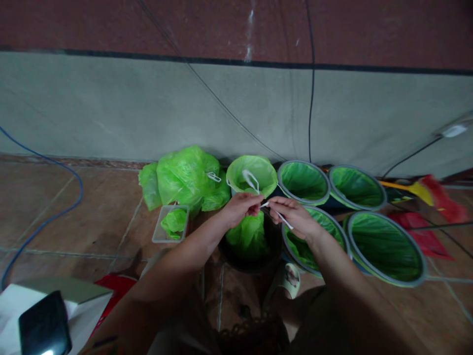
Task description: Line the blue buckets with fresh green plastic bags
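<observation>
My left hand [243, 206] and my right hand [290, 214] are close together, both with fingers closed on a thin white cord [286, 223]. Its loose end sticks out below my right hand. Under the hands stands a dark bin [246, 268] with a crumpled green plastic bag [248, 239] inside. Just beyond them is a bin lined with a light green bag [236, 170]. A white loop [252, 178] shows over its opening, just above my left hand; whether it joins the held cord I cannot tell.
Several green-lined bins [384, 246] stand at right, near a red dustpan [424, 234] and a broom [441, 195]. At left are filled green bags [186, 175] and a clear plastic tub [158, 231]. A phone [45, 323] lies on a white box [86, 301]. A blue cable [79, 187] crosses the floor.
</observation>
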`<action>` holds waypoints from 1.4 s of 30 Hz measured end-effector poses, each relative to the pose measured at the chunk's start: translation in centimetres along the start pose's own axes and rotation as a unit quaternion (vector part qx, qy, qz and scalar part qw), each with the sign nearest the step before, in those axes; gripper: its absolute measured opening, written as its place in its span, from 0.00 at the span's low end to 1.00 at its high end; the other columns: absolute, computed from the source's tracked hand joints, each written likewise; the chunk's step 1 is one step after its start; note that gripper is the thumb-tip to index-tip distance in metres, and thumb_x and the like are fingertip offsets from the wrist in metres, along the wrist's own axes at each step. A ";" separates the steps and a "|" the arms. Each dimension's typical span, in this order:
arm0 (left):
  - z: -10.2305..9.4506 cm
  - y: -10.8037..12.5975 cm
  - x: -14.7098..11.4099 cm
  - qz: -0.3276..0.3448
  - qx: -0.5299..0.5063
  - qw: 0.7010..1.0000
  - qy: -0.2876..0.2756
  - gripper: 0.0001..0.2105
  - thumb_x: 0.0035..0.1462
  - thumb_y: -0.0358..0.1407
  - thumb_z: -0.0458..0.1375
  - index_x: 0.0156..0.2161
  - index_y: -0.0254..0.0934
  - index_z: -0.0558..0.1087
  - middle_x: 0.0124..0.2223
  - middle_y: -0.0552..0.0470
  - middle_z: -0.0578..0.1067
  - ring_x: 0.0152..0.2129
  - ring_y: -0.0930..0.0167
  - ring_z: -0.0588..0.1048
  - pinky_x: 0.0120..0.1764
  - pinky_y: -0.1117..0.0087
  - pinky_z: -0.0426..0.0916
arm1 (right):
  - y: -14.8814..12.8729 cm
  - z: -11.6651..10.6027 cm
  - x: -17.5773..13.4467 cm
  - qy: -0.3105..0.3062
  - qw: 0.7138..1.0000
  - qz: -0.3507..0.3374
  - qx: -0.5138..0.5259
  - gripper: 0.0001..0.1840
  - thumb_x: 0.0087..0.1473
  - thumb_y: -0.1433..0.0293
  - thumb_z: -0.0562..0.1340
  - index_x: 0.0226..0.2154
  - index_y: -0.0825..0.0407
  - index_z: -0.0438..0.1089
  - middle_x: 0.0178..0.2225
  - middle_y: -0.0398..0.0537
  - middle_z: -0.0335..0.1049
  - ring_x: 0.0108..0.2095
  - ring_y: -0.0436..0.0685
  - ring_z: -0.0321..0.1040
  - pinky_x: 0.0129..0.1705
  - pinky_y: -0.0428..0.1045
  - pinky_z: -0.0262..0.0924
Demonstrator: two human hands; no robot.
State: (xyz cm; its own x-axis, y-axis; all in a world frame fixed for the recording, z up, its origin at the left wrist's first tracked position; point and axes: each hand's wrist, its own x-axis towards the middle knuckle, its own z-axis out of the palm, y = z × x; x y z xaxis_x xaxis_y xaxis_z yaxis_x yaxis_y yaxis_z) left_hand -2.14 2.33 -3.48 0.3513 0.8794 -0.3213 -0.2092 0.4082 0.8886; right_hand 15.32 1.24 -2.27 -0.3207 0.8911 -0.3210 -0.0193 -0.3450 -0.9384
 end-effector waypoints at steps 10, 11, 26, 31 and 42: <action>0.1 -0.5 -0.5 0.178 0.455 0.872 0.036 0.07 0.55 0.34 0.56 0.29 0.35 0.75 0.25 0.55 0.71 0.23 0.75 0.66 0.28 0.74 0.59 | 0.6 0.0 0.2 -0.008 0.997 0.006 -0.070 0.18 0.44 0.54 0.68 0.27 0.52 0.71 0.17 0.38 0.62 0.18 0.46 0.55 0.22 0.45 0.51; 0.1 -0.5 -0.5 0.184 0.475 0.860 0.037 0.08 0.56 0.35 0.57 0.29 0.35 0.76 0.26 0.55 0.72 0.24 0.75 0.66 0.29 0.74 0.59 | 0.7 0.0 0.2 -0.006 0.998 0.005 -0.068 0.18 0.44 0.54 0.68 0.27 0.52 0.71 0.17 0.38 0.63 0.18 0.46 0.55 0.22 0.45 0.51; 0.6 -0.3 -1.0 0.202 0.438 0.875 -0.033 0.11 0.61 0.34 0.49 0.29 0.35 0.69 0.23 0.58 0.66 0.22 0.76 0.64 0.27 0.75 0.58 | 0.5 -0.4 0.2 0.022 0.999 0.036 0.013 0.21 0.50 0.54 0.62 0.41 0.50 0.72 0.32 0.46 0.74 0.24 0.49 0.65 0.25 0.45 0.60; 0.4 -0.5 -0.7 0.191 0.363 0.911 -0.033 0.11 0.61 0.35 0.49 0.28 0.35 0.67 0.25 0.57 0.68 0.21 0.77 0.66 0.26 0.76 0.62 | 1.1 0.0 0.2 -0.024 0.998 0.055 -0.012 0.18 0.42 0.58 0.69 0.33 0.53 0.73 0.24 0.42 0.69 0.23 0.47 0.63 0.26 0.43 0.59; -1.1 -1.9 0.6 0.090 0.139 0.986 0.026 0.08 0.44 0.35 0.65 0.29 0.31 0.74 0.22 0.54 0.73 0.19 0.77 0.69 0.25 0.75 0.65 | 0.9 -0.2 0.3 -0.003 0.996 0.023 -0.087 0.17 0.40 0.57 0.71 0.28 0.53 0.75 0.22 0.41 0.69 0.19 0.44 0.58 0.21 0.43 0.54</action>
State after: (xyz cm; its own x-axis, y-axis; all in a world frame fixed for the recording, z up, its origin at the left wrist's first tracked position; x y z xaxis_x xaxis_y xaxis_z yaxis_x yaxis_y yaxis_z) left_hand -2.51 2.31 -5.69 0.2818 0.9462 -0.1593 -0.0033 0.1670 0.9860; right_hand 15.40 1.27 -3.22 -0.3223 0.8741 -0.3635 0.1599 -0.3282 -0.9310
